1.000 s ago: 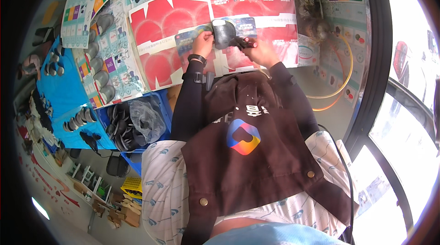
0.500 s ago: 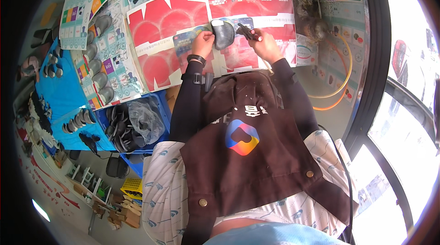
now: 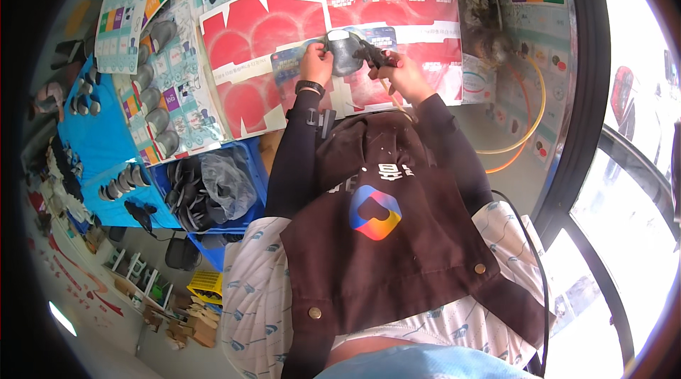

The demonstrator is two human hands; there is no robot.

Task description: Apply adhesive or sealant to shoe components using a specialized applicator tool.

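My left hand (image 3: 315, 61) grips the left side of a dark grey curved piece (image 3: 344, 51), shaped like a shoe sole, held just above the table. My right hand (image 3: 399, 73) holds a small dark tool (image 3: 372, 53) whose tip touches the right side of that grey piece; a thin yellowish hose runs back from it along my right forearm. Under both hands lies a flattened red and white cardboard sheet (image 3: 269, 31) with a smaller blue printed card (image 3: 291, 65) on it.
Rows of grey soles (image 3: 157, 88) lie on printed sheets at the left, more on a blue cloth (image 3: 106, 145). A blue crate (image 3: 213, 191) with dark soles and a plastic bag stands below. An orange and yellow hose (image 3: 528, 124) loops at the right, near a window frame.
The grey piece and both hands have shifted slightly up and right on the table. The tool in my right hand has moved in against the piece's right side.
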